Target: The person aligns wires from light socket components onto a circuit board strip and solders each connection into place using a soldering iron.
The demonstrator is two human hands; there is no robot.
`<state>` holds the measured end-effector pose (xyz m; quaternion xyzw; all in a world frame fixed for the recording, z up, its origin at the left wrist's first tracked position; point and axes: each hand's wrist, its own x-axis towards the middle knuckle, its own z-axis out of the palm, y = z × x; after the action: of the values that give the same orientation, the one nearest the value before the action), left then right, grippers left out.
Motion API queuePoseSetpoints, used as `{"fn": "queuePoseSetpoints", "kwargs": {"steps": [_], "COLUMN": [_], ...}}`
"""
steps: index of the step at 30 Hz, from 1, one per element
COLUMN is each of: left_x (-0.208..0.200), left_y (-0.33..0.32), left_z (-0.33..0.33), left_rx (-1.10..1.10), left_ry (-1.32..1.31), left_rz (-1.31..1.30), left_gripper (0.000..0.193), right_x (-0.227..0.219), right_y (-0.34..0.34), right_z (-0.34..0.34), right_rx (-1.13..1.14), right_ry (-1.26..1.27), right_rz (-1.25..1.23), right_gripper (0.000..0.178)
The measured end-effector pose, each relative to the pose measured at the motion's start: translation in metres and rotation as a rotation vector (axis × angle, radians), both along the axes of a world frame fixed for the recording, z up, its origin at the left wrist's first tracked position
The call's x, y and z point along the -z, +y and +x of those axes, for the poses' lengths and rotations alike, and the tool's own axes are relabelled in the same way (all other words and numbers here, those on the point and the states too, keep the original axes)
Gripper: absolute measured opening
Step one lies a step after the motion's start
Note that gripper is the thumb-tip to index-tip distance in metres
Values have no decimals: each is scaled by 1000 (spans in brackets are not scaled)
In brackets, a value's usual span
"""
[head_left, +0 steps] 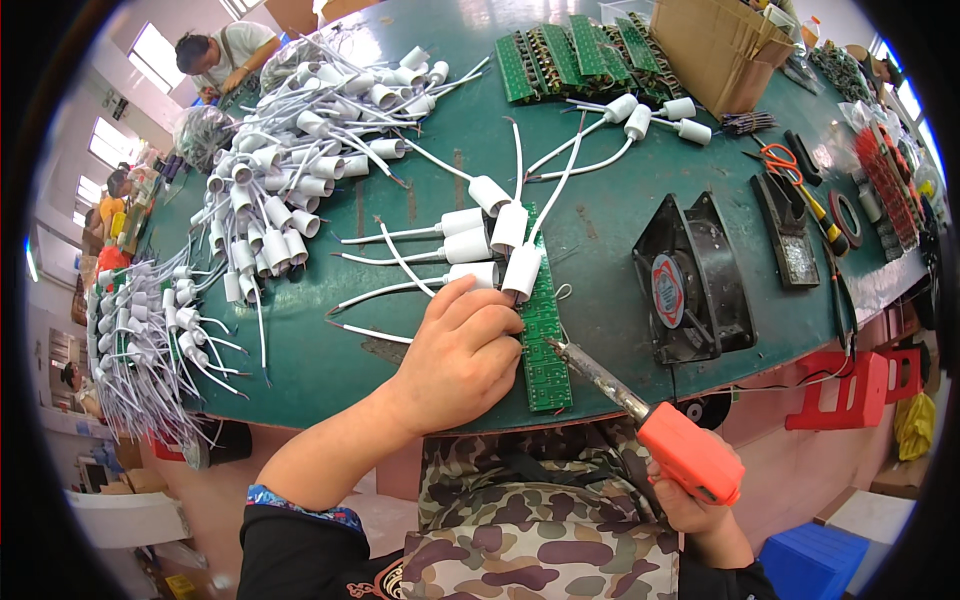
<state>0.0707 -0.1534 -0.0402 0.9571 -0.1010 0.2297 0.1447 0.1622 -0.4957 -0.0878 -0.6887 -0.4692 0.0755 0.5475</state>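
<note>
A green circuit board (546, 375) lies lengthwise near the table's front edge. White lamp holders with white wires, such as this lamp holder (465, 245), cluster around its upper part. My left hand (462, 350) is closed at the board's left edge, below the lamp holders. A white wire (372, 332) runs under that hand, where its fingers wrap round a lamp holder that is mostly hidden. My right hand (690, 495) grips a soldering iron (690, 452) by its orange-red handle. The metal tip points up-left and meets or nearly meets the board; contact is unclear.
A large heap of wired lamp holders (290, 170) covers the left. At the back are stacked circuit boards (585, 55) and a cardboard box (715, 55). A black fan (690, 280) stands right, near scissors (780, 160) and a screwdriver (825, 222). Another person (225, 55) works far left.
</note>
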Motion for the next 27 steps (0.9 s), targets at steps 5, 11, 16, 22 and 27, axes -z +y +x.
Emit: {"fn": "queuePoseSetpoints", "kwargs": {"steps": [5, 11, 16, 22, 27], "left_x": [-6, -10, -13, -58, -61], "left_y": [2, 16, 20, 12, 9], "left_z": [-5, -29, -34, -16, 7], "left_rx": [16, -88, -69, 43, 205], "left_ry": [25, 26, 126, 108, 65], "left_rz": [22, 15, 62, 375, 490], "left_gripper": [27, 42, 46, 34, 27], "right_x": [-1, 5, -15, -25, -28], "right_y": [-3, -12, -3, -3, -6], "right_z": [-1, -7, -5, -10, -12], "right_rx": [24, 102, 138, 196, 249], "right_ry": [25, 89, 57, 155, 234], "right_rz": [-15, -28, -69, -12, 144], "right_gripper": [57, 54, 31, 14, 21]}}
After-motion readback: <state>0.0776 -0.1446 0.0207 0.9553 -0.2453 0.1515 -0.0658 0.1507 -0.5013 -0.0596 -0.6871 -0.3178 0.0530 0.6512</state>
